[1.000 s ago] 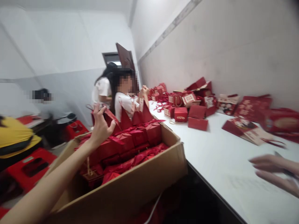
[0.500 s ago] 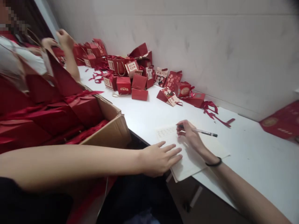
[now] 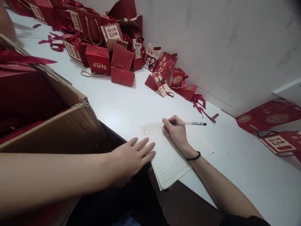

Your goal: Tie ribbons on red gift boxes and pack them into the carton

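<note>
A lined sheet of paper [image 3: 168, 157], part of a thin stack, lies at the table's near edge with several short rows of handwriting at its top. My right hand [image 3: 176, 133] rests on it, fingers pinched round a pen [image 3: 191, 123] with a clear barrel and black cap end. The pen's tip is near the written rows. My left hand [image 3: 135, 157] lies flat with fingers spread, its fingertips on the left edge of the paper. A black band [image 3: 194, 156] circles my right wrist.
Red gift boxes [image 3: 97, 59] and loose ribbons [image 3: 199, 102] line the table [image 3: 246, 175] along the wall. An open cardboard box [image 3: 58, 125] with red contents stands at the left. Red gift bags [image 3: 277, 117] are at the right. Part of another person shows at the far left.
The view has shifted right and closer to the paper, and the co-worker's hands have left it. My right hand still holds the pen; my left hand remains spread at the paper's edge.
</note>
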The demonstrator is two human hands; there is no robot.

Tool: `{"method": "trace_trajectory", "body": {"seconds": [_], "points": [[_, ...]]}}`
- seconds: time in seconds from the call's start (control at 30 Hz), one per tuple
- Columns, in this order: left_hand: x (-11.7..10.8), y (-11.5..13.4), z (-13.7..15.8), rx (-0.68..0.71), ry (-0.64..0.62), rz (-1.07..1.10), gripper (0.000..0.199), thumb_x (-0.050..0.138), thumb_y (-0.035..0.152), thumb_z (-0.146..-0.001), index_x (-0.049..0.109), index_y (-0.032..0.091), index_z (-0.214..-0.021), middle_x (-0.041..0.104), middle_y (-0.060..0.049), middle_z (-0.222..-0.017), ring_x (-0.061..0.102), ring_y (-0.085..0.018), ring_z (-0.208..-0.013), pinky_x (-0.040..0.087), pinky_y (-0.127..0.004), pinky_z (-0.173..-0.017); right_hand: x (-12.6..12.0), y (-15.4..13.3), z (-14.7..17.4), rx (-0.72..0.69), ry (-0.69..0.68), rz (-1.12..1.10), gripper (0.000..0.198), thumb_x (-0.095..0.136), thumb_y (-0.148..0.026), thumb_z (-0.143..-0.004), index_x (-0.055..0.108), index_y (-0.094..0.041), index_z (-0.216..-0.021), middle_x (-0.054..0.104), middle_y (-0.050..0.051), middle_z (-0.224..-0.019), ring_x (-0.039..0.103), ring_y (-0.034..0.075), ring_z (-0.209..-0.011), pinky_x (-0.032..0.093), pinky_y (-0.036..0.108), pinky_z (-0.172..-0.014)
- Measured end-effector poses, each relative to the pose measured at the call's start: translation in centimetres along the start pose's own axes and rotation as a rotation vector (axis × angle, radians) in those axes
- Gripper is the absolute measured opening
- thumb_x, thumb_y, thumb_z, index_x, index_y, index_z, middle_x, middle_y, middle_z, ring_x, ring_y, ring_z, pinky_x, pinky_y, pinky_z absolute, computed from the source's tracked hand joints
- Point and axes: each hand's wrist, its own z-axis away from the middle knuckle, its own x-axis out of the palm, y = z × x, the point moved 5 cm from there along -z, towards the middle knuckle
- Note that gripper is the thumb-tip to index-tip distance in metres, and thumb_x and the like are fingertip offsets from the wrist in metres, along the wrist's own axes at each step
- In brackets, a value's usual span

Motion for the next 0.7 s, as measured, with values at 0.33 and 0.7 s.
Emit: {"method": "trace_trajectory", "body": {"seconds": [0.33, 0.7], "points": [[0.2, 0.2, 0.0, 0.006, -0.001, -0.048, 0.091, 0.068, 0.020, -0.051, 0.034, 0.012, -0.135, 0.024, -0.019, -0.143, 0.023, -0.039, -0.130, 0.032, -0.052, -0.100, 0.4, -0.8, 0.4, -0.162, -0.021, 0.261, 0.030, 0.060, -0.029, -0.075, 0.040, -0.019, -0.055, 0.040, -0.006, -0.051, 0.038, 0.010, -0.050, 0.034, 0.022, -0.050], [0.7, 0.1, 0.1, -0.003, 0.045, 0.011, 0.097, 0.070, 0.021, -0.047, 0.032, 0.013, -0.136, 0.022, -0.017, -0.144, 0.020, -0.039, -0.131, 0.028, -0.056, -0.101, 0.8, -1.3, 0.8, -0.175, -0.002, 0.207, 0.033, 0.061, -0.029, -0.075, 0.038, -0.020, -0.054, 0.043, -0.006, -0.049, 0.040, 0.010, -0.048, 0.035, 0.023, -0.050]]}}
